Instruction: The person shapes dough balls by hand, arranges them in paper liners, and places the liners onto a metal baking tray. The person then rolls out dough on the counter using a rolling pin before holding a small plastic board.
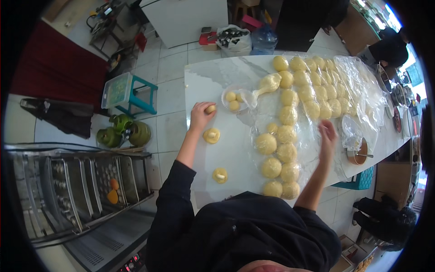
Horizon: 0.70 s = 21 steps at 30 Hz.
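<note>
My left hand (200, 117) is closed on a small ball of dough (210, 109) above the left part of the marbled white table (238, 154). Just below it lies a flattened dough round (211, 135) with a pale lump on top, and a similar dough round (219, 175) sits nearer to me. Motion smears the fingers of my right hand (327, 138), which hovers over clear plastic right of the dough rows. Several large yellow dough balls (286, 153) stand in rows under plastic film. Beyond my left hand, a clear tub (225, 92) holds 3 small balls.
A brown bowl (358, 152) with a spoon stands at the table's right. Plastic sheet (362, 90) covers the far right rows. Left on the floor are a teal stool (144, 94), green gas cylinders (138, 133) and a metal tray rack (86, 190). Other people are at the right.
</note>
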Available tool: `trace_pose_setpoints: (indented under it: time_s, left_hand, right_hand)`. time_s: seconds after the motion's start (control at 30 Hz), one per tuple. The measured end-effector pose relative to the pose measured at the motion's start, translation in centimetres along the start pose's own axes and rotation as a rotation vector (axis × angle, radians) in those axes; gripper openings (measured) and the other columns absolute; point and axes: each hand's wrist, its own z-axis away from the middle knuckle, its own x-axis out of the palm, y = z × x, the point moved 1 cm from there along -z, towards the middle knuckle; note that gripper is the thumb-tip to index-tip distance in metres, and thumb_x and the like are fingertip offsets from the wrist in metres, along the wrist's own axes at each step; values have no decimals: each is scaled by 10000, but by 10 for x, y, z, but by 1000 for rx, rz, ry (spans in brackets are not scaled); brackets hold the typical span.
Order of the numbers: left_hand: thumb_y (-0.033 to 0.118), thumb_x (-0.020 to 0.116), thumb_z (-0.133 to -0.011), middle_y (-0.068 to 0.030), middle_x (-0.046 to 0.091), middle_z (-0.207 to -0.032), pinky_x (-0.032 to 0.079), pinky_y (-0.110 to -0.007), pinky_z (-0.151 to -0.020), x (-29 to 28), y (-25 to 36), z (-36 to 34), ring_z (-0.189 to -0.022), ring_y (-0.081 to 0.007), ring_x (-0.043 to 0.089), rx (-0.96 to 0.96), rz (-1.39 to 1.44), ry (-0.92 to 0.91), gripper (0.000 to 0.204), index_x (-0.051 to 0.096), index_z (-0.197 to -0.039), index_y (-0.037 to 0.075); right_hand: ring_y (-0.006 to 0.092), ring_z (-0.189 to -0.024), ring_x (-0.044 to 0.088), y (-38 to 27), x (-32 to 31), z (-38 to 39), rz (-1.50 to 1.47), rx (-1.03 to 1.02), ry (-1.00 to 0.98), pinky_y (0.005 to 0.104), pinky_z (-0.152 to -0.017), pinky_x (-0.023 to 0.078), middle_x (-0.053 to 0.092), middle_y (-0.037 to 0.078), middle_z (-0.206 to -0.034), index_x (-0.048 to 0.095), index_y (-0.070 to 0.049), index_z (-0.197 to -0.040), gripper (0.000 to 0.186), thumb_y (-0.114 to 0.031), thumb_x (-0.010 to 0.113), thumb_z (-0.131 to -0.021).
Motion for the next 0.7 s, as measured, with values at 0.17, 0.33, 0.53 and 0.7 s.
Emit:
trace_pose_setpoints:
  time_s: [0.17,0.33,0.53,0.7]
  left_hand:
    - [90,643,-627,-75,526,-995,408,-320,-782,-26,21,21,-899,-238,493,95,-12,200,401,539,-1014,101]
    - [24,554,-702,-77,529,-956,441,-279,-699,-58,31,71,-858,-191,519,-99,83,367,292,550,-989,76]
    - [-26,476,-747,-63,574,-855,452,-240,-654,-90,17,160,-748,-141,554,-277,140,449,208,565,-927,27]
    - [-43,462,-753,-50,580,-873,451,-224,-669,-75,14,165,-756,-124,559,-278,225,399,211,553,-939,3]
  right_hand:
    - [121,-741,502,-5,170,59,95,-59,-738,225,-629,442,536,38,-847,506,-70,-1009,348,-81,633,-684]
    - [266,-838,491,46,252,96,512,-534,-687,349,-713,431,496,158,-900,457,-5,-1032,603,-225,729,-542]
    - [305,-806,482,40,268,86,600,-435,-808,363,-736,409,503,143,-849,526,-35,-899,448,-163,708,-510]
    - [255,-686,534,43,264,82,530,-490,-825,337,-658,454,502,121,-781,573,-44,-788,280,-132,691,-549]
